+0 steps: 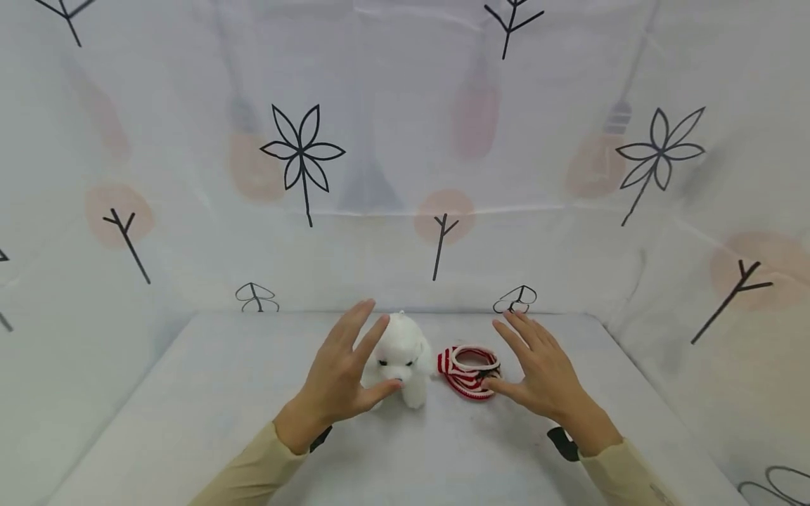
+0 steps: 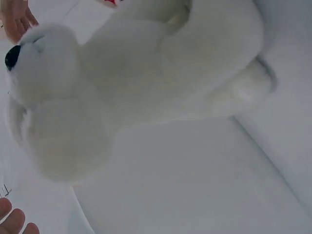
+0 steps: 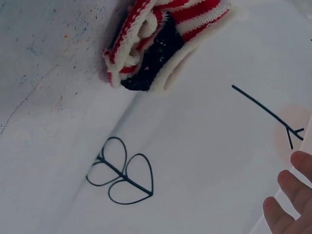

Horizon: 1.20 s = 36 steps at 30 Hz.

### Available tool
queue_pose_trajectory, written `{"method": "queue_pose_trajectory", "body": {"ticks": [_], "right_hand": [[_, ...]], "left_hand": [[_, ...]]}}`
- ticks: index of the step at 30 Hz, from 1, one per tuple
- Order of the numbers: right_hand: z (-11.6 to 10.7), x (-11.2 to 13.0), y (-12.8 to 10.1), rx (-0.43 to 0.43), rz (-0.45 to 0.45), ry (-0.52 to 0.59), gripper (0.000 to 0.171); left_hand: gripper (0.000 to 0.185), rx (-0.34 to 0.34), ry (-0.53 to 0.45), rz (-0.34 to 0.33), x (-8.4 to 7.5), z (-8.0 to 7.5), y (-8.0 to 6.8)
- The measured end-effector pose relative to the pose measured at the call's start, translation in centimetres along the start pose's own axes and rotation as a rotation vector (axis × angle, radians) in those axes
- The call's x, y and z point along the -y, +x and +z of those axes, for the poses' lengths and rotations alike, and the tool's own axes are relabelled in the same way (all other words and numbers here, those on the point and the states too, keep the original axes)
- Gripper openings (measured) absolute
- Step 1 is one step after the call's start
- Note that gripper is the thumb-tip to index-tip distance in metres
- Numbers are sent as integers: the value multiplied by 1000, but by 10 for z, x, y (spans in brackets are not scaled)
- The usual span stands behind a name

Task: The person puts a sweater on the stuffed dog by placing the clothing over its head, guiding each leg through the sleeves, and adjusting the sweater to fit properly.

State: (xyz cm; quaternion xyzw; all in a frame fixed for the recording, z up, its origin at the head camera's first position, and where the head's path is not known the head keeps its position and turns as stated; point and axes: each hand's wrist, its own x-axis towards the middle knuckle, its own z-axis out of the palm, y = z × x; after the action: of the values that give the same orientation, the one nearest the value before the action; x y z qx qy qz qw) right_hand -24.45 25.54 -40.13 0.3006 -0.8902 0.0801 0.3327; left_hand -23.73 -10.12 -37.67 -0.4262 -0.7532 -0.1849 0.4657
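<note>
A white plush polar bear (image 1: 401,358) sits near the middle of the white table (image 1: 209,393), facing the person. The left hand (image 1: 338,379) stands on edge just beside the bear's flank, fingers straight and spread, the thumb tip touching or almost touching the bear's muzzle; it grips nothing. In the left wrist view the bear (image 2: 146,83) fills most of the frame, black nose at the upper left.

Just to the bear's other side lies a small red-and-white striped knitted garment (image 1: 470,369) with a white ring-shaped opening on top. The right hand (image 1: 541,376) hovers flat beside it, fingers extended and relaxed, the thumb at the garment's near edge; whether it touches cannot be told. The right wrist view shows the striped knit (image 3: 165,44) with a dark inside lying on the cloth.

A narrow gap separates bear and garment. Bare tabletop lies in front of both hands and out to the left and right edges.

A white cloth backdrop (image 1: 405,176) printed with black leaf and twig shapes and pale pink circles rises close behind and wraps both sides.
</note>
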Motion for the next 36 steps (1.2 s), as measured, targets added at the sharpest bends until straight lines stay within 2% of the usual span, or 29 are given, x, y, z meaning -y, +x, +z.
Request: {"method": "queue_pose_trajectory", "body": {"ticks": [3,8,16,29,36], "right_hand": [[0,1,0,-2,-7,21,95],[-2,1,-5,0,8,31,95],[-3,-8,-9,-8,-3,38,99],[-2,-21,-20,7,16,43,96],[4,-23,-25,51,50,52,94]], "left_hand": [[82,19,15,37,-10,6,10],[82,93,72,92,-27,20,28],[77,180,114,93,-47,46,42],[67,355,168,64,-65,80,45],[65,414,174,96,-76,98,40]]}}
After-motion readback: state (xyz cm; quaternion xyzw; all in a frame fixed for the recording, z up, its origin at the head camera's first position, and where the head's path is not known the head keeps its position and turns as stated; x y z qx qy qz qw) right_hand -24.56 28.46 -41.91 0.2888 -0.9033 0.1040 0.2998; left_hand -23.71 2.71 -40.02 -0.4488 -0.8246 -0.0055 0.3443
